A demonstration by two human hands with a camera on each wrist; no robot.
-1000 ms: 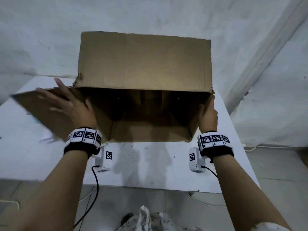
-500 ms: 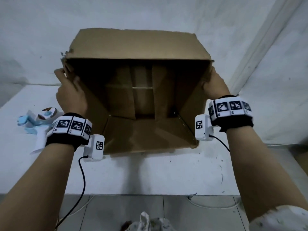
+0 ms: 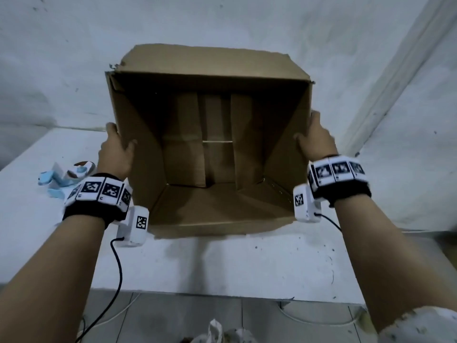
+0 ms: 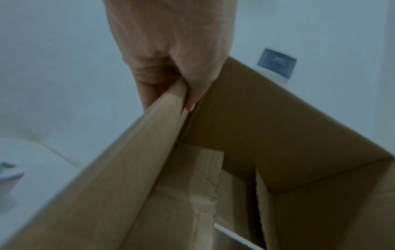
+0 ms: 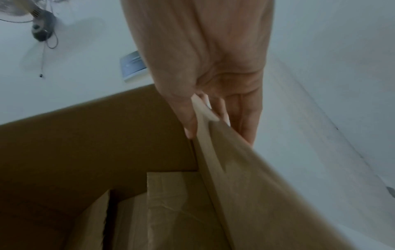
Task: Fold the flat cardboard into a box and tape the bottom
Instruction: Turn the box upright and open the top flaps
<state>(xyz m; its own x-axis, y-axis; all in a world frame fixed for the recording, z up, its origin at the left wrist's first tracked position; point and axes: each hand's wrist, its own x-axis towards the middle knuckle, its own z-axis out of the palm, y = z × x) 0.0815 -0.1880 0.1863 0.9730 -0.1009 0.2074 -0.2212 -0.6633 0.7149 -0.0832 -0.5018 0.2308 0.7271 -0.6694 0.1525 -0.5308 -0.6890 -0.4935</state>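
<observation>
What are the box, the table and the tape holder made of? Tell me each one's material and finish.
Box: brown cardboard, matte; a frayed, torn corner at the top left suggests paper board.
Table: hard white top, dull, speckled with dark marks; possibly painted board or laminate, not settled.
Tape holder: pale blue and white, smooth, probably plastic; blurred.

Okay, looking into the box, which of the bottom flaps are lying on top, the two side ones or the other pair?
The two side flaps of the brown cardboard box lie on top; the other pair shows only through the gap between them, with a pale seam crossing it.
</observation>
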